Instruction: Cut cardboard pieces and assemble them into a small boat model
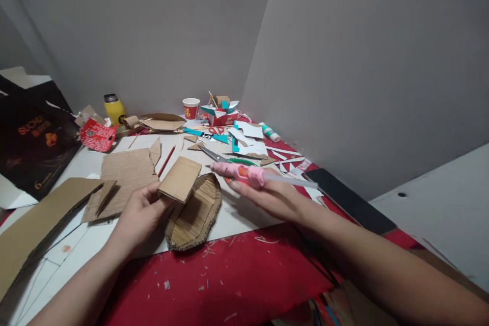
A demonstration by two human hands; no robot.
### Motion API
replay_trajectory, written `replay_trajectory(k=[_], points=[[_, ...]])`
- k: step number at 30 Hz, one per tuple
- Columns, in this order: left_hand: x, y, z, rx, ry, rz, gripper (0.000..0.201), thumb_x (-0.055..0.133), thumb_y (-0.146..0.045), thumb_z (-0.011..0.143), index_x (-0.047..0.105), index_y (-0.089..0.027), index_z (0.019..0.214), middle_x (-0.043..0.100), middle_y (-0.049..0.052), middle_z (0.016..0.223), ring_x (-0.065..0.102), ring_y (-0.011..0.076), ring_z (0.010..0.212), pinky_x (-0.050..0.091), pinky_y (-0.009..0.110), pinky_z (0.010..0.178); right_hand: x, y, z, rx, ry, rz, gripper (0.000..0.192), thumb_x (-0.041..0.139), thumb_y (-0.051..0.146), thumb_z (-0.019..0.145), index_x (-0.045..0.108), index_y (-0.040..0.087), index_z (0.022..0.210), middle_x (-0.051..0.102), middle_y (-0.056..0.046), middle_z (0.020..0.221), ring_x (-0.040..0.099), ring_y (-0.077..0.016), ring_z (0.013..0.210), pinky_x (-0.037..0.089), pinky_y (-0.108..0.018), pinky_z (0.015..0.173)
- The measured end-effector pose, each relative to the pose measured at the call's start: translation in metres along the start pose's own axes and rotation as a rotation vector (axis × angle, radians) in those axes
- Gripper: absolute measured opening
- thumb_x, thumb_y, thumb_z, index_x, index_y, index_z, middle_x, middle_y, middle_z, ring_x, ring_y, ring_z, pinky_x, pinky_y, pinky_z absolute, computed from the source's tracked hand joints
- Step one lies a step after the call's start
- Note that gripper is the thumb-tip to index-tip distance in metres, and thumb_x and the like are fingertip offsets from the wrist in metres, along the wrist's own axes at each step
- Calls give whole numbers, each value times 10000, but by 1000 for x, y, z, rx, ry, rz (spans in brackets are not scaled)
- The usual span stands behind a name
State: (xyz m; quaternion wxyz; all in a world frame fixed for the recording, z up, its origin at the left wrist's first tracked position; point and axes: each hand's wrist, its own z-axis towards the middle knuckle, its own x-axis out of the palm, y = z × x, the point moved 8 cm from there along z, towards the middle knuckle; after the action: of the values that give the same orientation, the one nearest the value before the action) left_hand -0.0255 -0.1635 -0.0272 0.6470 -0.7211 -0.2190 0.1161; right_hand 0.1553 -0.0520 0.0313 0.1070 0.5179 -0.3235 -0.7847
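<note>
My left hand (144, 211) pinches a small folded cardboard piece (181, 178) by its lower left edge, raised above the table. Wrapped in my right hand (273, 193) is a pink hot glue gun (239, 172), its nozzle pointing left toward the cardboard piece, just short of touching it. A clear glue stick (296, 182) sticks out of its rear end. Below the held piece lies a boat-shaped cardboard tray (208, 209) with rough edges; the held piece and my left hand hide part of it.
Corrugated cardboard (126, 175) and a long cardboard strip (42, 219) lie to the left. Scissors (229, 160), a red pencil (167, 159) and paper scraps are farther back. A paper cup (191, 109) and yellow bottle (114, 109) stand behind. A dark phone-like slab (349, 198) lies right.
</note>
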Motion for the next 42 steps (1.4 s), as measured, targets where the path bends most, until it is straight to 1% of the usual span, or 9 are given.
replay_trajectory(k=[4, 7, 14, 24, 28, 32, 36, 39, 42], points=[[0, -4, -5, -16, -41, 255, 192, 755, -267, 589, 587, -180, 616, 586, -32, 532, 526, 129, 497, 419, 221, 490, -25, -23, 1, 201, -126, -328, 354, 465, 424, 937, 673, 202, 1118, 704, -95, 1110, 650, -254, 975, 496, -354, 802], [2, -5, -7, -23, -47, 367, 176, 710, -285, 619, 565, -187, 636, 578, -40, 508, 525, 128, 460, 389, 209, 445, -35, -38, -2, 367, -129, -508, 339, 471, 439, 913, 677, 170, 890, 714, -107, 875, 645, -246, 766, 411, -308, 603], [5, -19, -9, 2, -183, 573, 176, 684, -302, 594, 575, -175, 649, 541, -58, 458, 451, 82, 406, 326, 165, 389, -42, -64, -6, 452, -106, -599, 409, 500, 517, 841, 649, 158, 967, 697, -131, 914, 630, -267, 771, 323, -302, 562], [8, -18, -2, 37, -126, 775, 91, 591, -218, 591, 583, -186, 676, 552, -36, 501, 502, 126, 450, 365, 215, 418, -33, -75, -8, 439, 92, -577, 537, 569, 658, 771, 641, 169, 981, 669, -125, 927, 599, -262, 781, 349, -308, 554], [13, -23, -1, 113, -84, 882, 61, 532, -190, 578, 569, -187, 626, 569, -12, 542, 518, 142, 504, 357, 232, 448, -48, -55, -10, 341, -45, -549, 476, 604, 574, 797, 648, 170, 1046, 676, -117, 964, 609, -262, 801, 414, -334, 603], [16, -25, -1, 145, -44, 969, 40, 515, -198, 596, 555, -195, 593, 539, -17, 525, 490, 143, 510, 331, 246, 468, -45, 3, 2, -6, -130, -308, 309, 575, 392, 880, 657, 143, 1044, 687, -103, 965, 625, -218, 842, 480, -345, 724], [18, -27, -1, 216, -35, 998, 63, 511, -183, 601, 491, -210, 547, 472, -34, 495, 432, 132, 499, 284, 255, 474, -9, 63, 21, -369, 41, -214, 360, 608, 364, 876, 603, 153, 1168, 636, -107, 1139, 588, -227, 1031, 456, -392, 902], [18, -25, 0, 236, -35, 975, 79, 505, -173, 595, 464, -215, 542, 449, -40, 492, 410, 127, 495, 274, 258, 477, 23, 78, 35, -415, 218, -313, 497, 675, 421, 821, 582, 128, 1212, 594, -146, 1216, 543, -277, 1122, 435, -431, 941], [16, -21, 1, 185, -2, 902, 40, 499, -177, 602, 525, -207, 606, 495, -33, 543, 444, 131, 515, 308, 256, 488, 46, 74, 44, -363, 365, -432, 456, 685, 382, 799, 620, 109, 1158, 631, -154, 1125, 559, -296, 1069, 451, -431, 901]])
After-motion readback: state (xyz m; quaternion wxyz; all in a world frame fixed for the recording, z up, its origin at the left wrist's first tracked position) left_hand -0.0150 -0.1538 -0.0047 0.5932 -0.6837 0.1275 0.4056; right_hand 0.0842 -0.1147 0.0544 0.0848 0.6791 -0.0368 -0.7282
